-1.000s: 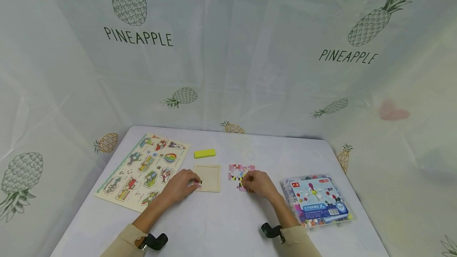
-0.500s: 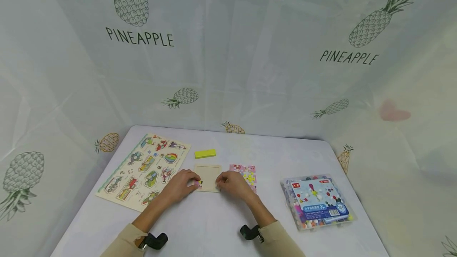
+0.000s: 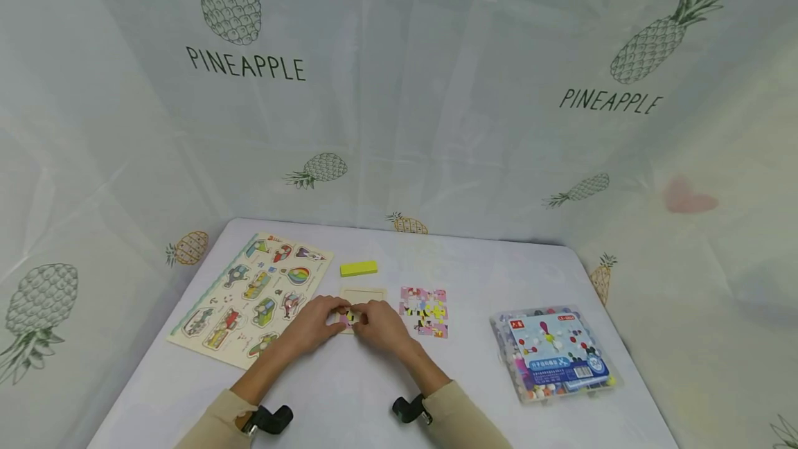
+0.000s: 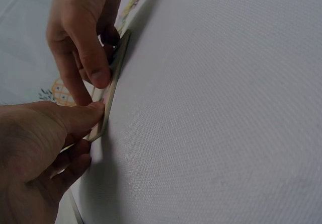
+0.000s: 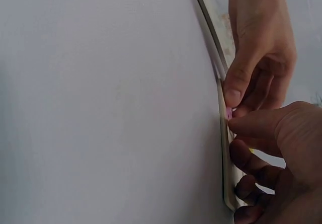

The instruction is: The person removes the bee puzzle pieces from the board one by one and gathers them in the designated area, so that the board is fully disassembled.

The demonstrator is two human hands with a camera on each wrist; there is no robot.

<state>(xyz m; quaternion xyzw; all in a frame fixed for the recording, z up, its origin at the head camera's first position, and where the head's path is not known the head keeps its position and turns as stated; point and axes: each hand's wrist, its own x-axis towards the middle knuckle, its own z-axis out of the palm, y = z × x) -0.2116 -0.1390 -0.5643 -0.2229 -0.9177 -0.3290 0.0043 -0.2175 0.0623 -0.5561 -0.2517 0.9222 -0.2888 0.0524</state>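
A small wooden puzzle tray (image 3: 368, 290) lies flat in the middle of the table. My left hand (image 3: 316, 323) holds its lower left corner, thumb on top and fingers curled at the edge in the left wrist view. Close against it, my right hand (image 3: 382, 328) has thumb and fingertips together over the tray and pinches a puzzle piece, mostly hidden by the fingers. Between the two thumbs a bit of a pink puzzle piece (image 5: 229, 112) shows in the right wrist view. Right of the tray lie several pink and yellow puzzle pieces (image 3: 424, 312), grouped in a rough square.
On the left lies a large wooden board (image 3: 237, 359) with vehicle shapes. A yellow block (image 3: 358, 268) sits behind the tray. At the right stands a clear plastic box (image 3: 557, 352) of coloured balls with a blue label. A pineapple-print curtain surrounds the white table.
My right hand has moved left from the grouped pieces, across the tray, to meet my left hand. The left hand has stayed at the tray's lower left corner.
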